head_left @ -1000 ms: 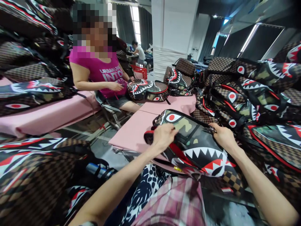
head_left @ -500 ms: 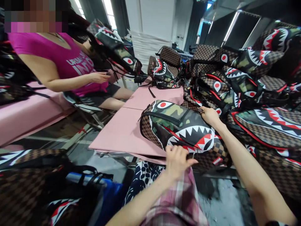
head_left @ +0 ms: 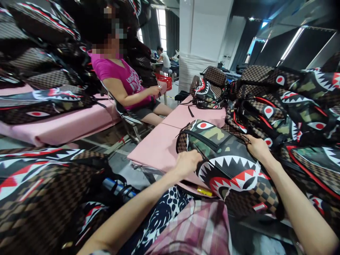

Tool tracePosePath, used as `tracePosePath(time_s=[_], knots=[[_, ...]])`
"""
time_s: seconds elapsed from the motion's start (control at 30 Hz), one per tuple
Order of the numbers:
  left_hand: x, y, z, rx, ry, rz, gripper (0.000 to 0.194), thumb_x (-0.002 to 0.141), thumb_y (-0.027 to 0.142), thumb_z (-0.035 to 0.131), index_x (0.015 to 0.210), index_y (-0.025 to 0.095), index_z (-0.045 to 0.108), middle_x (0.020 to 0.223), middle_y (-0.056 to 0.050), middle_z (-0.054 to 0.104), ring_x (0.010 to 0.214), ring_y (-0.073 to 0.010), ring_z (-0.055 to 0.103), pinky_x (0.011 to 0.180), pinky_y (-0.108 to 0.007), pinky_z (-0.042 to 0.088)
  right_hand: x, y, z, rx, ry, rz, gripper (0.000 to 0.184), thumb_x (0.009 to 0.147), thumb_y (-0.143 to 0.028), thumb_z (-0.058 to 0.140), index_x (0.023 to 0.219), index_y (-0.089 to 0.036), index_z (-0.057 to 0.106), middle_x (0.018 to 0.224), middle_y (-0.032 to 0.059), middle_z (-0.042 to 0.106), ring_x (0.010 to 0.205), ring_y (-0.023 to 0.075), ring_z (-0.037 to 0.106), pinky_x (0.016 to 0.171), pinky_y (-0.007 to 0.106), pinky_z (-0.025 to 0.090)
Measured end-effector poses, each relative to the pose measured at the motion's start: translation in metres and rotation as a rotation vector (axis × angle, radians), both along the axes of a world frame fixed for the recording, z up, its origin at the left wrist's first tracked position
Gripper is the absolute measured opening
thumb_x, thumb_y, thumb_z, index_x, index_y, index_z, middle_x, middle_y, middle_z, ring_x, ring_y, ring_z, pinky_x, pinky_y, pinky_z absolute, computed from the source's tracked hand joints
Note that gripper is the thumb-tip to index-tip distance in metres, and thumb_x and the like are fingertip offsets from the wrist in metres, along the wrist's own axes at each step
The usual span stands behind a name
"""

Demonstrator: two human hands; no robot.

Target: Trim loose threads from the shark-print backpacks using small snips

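Note:
A backpack (head_left: 225, 141) with a camouflage panel, a red eye, a toothed shark mouth and brown checks lies on its back across the front of the pink table (head_left: 151, 145). My right hand (head_left: 259, 147) grips its far upper edge, fingers closed around dark trim. At the near side, my left hand (head_left: 189, 163) is closed at the zip line of the front pocket. Whether a zip pull or the fabric edge is between those fingers is hidden. Below the pack, near my lap, a small yellow object (head_left: 204, 191) shows.
Similar backpacks (head_left: 268, 109) are heaped along the right, and another (head_left: 209, 86) stands at the table's far end. To my left is a large checked backpack (head_left: 53, 191). A person in a pink shirt (head_left: 119, 83) sits beyond, beside another loaded pink table (head_left: 66, 124).
My view has swung left. My left hand has moved from below the shark mouth up to the pocket zip, its fingers now closed. The co-worker's backpack is no longer seen in their hands.

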State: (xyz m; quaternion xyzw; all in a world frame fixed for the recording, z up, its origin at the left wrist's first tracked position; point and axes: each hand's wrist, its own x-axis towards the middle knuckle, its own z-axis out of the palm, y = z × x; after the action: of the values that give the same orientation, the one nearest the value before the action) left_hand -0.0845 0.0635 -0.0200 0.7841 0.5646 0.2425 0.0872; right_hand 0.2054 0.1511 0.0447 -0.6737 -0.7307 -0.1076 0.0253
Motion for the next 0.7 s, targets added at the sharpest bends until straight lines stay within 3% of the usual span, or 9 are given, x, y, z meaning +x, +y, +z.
tracePosePath(time_s=[0.1, 0.27, 0.4, 0.53, 0.6, 0.7], knots=[[-0.046, 0.034, -0.004, -0.079, -0.185, 0.138, 0.022, 0.083, 0.029, 0.046, 0.076, 0.025, 0.067, 0.084, -0.001, 0.063, 0.076, -0.0177, 0.056, 0.064, -0.027, 0.035, -0.002, -0.004, -0.001, 0.005, -0.004, 0.015, 0.045, 0.081, -0.019, 0.043, 0.125, -0.021, 0.052, 0.091, 0.0105, 0.068, 0.079, 0.0242, 0.063, 0.065, 0.028, 0.041], [-0.085, 0.071, -0.028, -0.195, -0.426, 0.092, 0.019, 0.072, 0.037, 0.058, 0.065, 0.022, 0.066, 0.073, 0.000, 0.066, 0.073, -0.0177, 0.058, 0.069, -0.026, 0.041, -0.006, -0.015, -0.002, 0.017, -0.001, 0.043, 0.043, 0.079, -0.016, 0.041, 0.120, -0.021, 0.055, 0.087, 0.0089, 0.069, 0.076, 0.0233, 0.063, 0.064, 0.027, 0.041], [-0.095, 0.086, -0.051, -0.112, -0.593, 0.235, 0.028, 0.079, 0.037, 0.044, 0.080, 0.017, 0.063, 0.088, -0.005, 0.065, 0.085, -0.0176, 0.058, 0.079, -0.028, 0.043, -0.001, -0.018, -0.005, 0.008, 0.030, 0.062, 0.045, 0.078, -0.014, 0.042, 0.119, -0.022, 0.056, 0.085, 0.0078, 0.069, 0.075, 0.0230, 0.064, 0.063, 0.027, 0.041], [-0.097, 0.097, -0.065, -0.021, -0.687, 0.423, 0.032, 0.075, 0.042, 0.051, 0.091, 0.015, 0.056, 0.101, -0.010, 0.059, 0.097, -0.0202, 0.054, 0.087, -0.033, 0.040, 0.004, -0.017, -0.007, 0.005, 0.098, 0.080, 0.047, 0.074, -0.009, 0.041, 0.116, -0.022, 0.058, 0.088, 0.0067, 0.069, 0.080, 0.0220, 0.064, 0.066, 0.026, 0.043], [-0.094, 0.101, -0.067, -0.045, -0.715, 0.434, 0.038, 0.075, 0.047, 0.050, 0.093, 0.014, 0.054, 0.094, -0.009, 0.060, 0.087, -0.0195, 0.056, 0.078, -0.032, 0.043, 0.008, -0.017, -0.009, 0.020, 0.133, 0.092, 0.048, 0.072, -0.008, 0.040, 0.114, -0.023, 0.059, 0.087, 0.0053, 0.069, 0.080, 0.0211, 0.064, 0.067, 0.026, 0.043], [-0.089, 0.100, -0.061, -0.089, -0.716, 0.328, 0.033, 0.076, 0.047, 0.047, 0.081, 0.016, 0.057, 0.073, -0.003, 0.060, 0.068, -0.0159, 0.055, 0.065, -0.027, 0.042, 0.017, -0.020, -0.015, 0.086, 0.140, 0.124, 0.045, 0.071, -0.010, 0.041, 0.109, -0.025, 0.061, 0.083, 0.0029, 0.070, 0.076, 0.0205, 0.065, 0.063, 0.025, 0.044]])
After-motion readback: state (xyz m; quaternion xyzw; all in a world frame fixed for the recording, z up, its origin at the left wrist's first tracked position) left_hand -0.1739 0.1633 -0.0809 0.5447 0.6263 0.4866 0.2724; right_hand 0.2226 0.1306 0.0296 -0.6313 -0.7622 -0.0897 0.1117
